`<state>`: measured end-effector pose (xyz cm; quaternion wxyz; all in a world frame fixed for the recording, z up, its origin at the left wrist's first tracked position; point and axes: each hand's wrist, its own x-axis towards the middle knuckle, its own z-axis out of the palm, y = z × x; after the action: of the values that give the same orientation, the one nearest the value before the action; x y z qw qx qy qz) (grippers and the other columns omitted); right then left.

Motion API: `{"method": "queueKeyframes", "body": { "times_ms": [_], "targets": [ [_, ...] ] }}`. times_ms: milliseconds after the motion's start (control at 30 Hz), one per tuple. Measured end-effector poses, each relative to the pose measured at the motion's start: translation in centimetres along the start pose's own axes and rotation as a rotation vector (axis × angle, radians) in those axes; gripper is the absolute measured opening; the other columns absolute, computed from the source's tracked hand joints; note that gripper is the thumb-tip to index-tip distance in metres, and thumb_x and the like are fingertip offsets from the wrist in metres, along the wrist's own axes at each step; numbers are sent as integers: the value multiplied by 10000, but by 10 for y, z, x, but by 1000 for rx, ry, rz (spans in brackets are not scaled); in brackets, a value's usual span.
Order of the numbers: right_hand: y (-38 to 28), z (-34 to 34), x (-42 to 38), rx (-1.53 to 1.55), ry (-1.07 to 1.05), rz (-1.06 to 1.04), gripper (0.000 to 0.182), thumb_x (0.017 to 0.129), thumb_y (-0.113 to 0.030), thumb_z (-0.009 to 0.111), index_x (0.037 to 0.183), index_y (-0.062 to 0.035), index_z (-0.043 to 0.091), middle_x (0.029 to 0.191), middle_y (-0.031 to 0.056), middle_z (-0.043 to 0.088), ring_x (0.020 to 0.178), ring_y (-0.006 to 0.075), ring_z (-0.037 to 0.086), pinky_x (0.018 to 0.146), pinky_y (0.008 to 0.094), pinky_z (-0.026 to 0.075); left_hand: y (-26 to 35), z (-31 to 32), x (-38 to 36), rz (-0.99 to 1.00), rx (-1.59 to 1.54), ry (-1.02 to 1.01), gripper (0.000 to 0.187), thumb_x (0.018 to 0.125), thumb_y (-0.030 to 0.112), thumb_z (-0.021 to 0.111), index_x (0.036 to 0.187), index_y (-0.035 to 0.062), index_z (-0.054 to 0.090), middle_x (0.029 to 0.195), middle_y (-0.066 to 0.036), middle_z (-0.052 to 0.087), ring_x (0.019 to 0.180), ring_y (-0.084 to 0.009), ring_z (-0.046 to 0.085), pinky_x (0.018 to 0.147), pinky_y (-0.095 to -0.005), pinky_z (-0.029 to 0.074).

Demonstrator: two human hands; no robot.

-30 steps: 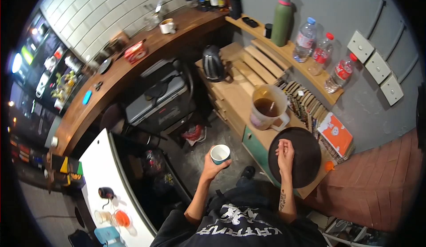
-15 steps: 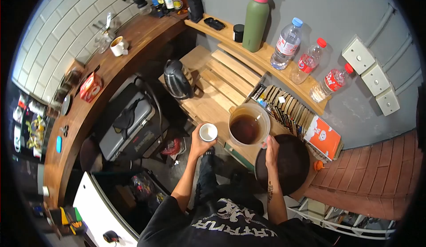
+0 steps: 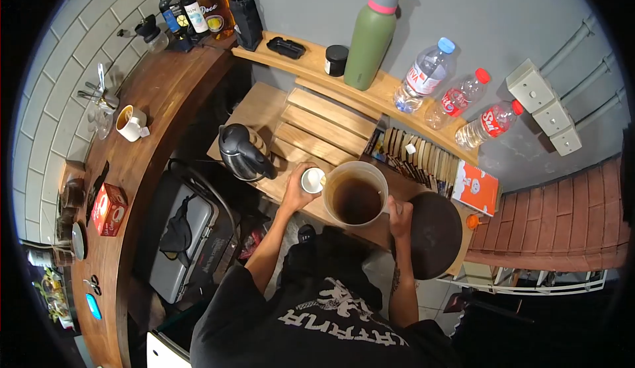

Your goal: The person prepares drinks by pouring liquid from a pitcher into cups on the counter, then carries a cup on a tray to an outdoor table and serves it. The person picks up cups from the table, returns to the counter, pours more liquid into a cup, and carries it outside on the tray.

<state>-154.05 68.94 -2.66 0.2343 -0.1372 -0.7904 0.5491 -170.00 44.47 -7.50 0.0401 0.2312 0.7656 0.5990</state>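
My left hand (image 3: pixel 299 192) is wrapped round a small white cup (image 3: pixel 312 182) with a pale inside. My right hand (image 3: pixel 398 217) grips the handle of a large clear plastic pitcher (image 3: pixel 355 171), which holds dark brown liquid (image 3: pixel 359 202). The pitcher's spout side overlaps the cup's right rim in this view. Both vessels are held in front of me, over the front part of a wooden bench (image 3: pixel 270 187). A black electric kettle (image 3: pixel 239 151) stands on that bench, left of the cup.
A round dark stool top (image 3: pixel 435 235) lies right of the pitcher. Behind are a row of books (image 3: pixel 420 159) and a wall shelf (image 3: pixel 387 85) bearing a green flask (image 3: pixel 372 44) and plastic bottles (image 3: pixel 423 77). A curved wooden counter (image 3: pixel 162 96) with a mug (image 3: pixel 131 124) runs along the left.
The cup and pitcher have come together, from a gap between them to spout at rim. The pitcher has turned, its spout now toward the cup. My view has shifted too.
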Motion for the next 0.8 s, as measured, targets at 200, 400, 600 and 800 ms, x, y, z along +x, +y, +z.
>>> {"method": "queueKeyframes", "body": {
  "times_ms": [200,400,600,800],
  "targets": [
    [-46,34,11,-132,101,-47,495,878,-246,659,568,63,428,540,162,422,546,183,415,507,396,331,-2,-23,-1,90,133,67,545,499,16,799,1001,38,587,997,-139,613,998,-337,570,872,-391,447],
    [-23,44,7,-369,-60,137,407,839,-248,714,682,24,455,679,197,471,656,316,482,612,434,374,-8,-34,-23,57,113,133,546,499,14,799,1001,34,585,987,-139,614,984,-342,572,863,-392,447],
    [-38,60,17,-337,-188,-91,325,824,-220,737,757,-7,501,763,199,514,720,379,515,655,445,403,-10,-45,-44,24,132,175,534,505,20,799,995,32,589,985,-138,620,974,-344,578,858,-399,448],
    [-36,78,18,-346,-254,-109,335,825,-259,731,800,14,540,757,217,560,715,382,536,642,447,413,-20,-52,-64,-14,166,211,504,524,24,776,994,32,595,980,-139,628,966,-344,588,859,-396,450]
  ]
}}
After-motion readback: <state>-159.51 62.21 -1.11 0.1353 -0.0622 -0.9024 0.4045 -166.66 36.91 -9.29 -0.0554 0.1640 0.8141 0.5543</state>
